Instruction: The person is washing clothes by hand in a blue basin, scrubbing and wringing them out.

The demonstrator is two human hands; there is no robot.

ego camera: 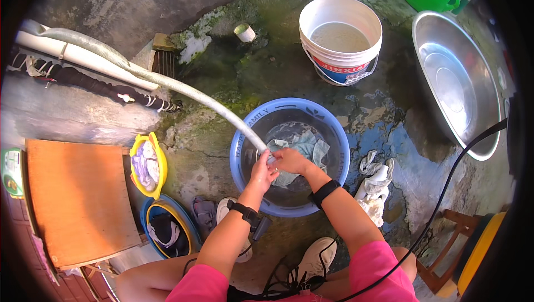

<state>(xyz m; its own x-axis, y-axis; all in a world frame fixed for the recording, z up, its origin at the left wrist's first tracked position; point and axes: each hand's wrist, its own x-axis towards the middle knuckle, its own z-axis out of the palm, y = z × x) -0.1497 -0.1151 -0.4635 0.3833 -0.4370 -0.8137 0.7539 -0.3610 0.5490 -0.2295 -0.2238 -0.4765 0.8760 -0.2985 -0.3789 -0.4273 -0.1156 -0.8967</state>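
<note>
Over a blue-rimmed plastic basin (289, 209), my left hand (262, 173) grips the end of a pale ribbed hose (199, 97) from below. My right hand (290, 161) closes around the same end from the other side, so the fingers partly hide the mouth of the hose. Beneath them a grey-green cloth (309, 146) lies wet in the basin, in shallow water with some suds. The hose runs up to the left, out over the basin's rim.
A white bucket (342, 47) holds cloudy water beyond the basin. A large metal basin (452, 87) leans at right. Wet white cloths (374, 189) lie on the floor. At left are a yellow basket (160, 164) of clothes and a wooden board (79, 202). A black cable (448, 176) crosses at right.
</note>
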